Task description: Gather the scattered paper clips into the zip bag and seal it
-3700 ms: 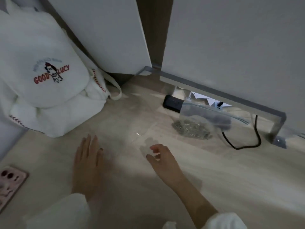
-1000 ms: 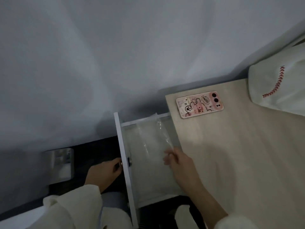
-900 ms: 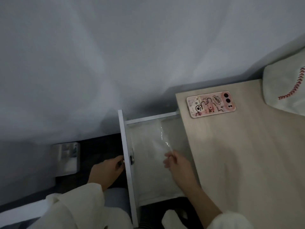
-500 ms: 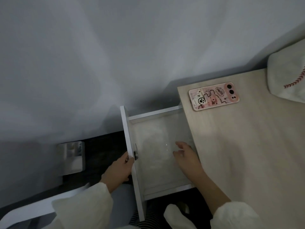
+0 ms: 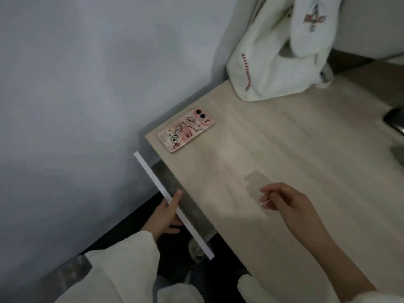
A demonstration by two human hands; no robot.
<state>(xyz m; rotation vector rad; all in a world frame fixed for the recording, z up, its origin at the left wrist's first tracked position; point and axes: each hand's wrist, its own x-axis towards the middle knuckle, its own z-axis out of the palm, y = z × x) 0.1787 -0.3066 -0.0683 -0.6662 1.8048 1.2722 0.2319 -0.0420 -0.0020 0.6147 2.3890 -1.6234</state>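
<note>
Neither the zip bag nor any paper clips show in the head view. My left hand (image 5: 162, 217) holds the white drawer front (image 5: 148, 171), thumb laid over its top edge, fingers on its outer face. The drawer stands out only a narrow gap from the desk's left side. My right hand (image 5: 290, 204) hovers just above the light wooden desk (image 5: 284, 138), fingers loosely curled and holding nothing. A faint grey patch, probably the fingers' shadow, lies on the desk just beyond them.
A pink cartoon-cased phone (image 5: 185, 129) lies near the desk's left corner. A white fluffy bag (image 5: 273, 62) with red stitching sits at the back against the wall. A dark object (image 5: 394, 122) pokes in at the right edge. Dark floor lies below the drawer.
The drawer has slid almost fully in. My right hand came out of it, leaving the clear bag inside, and now hovers over the desk. The view swung right.
</note>
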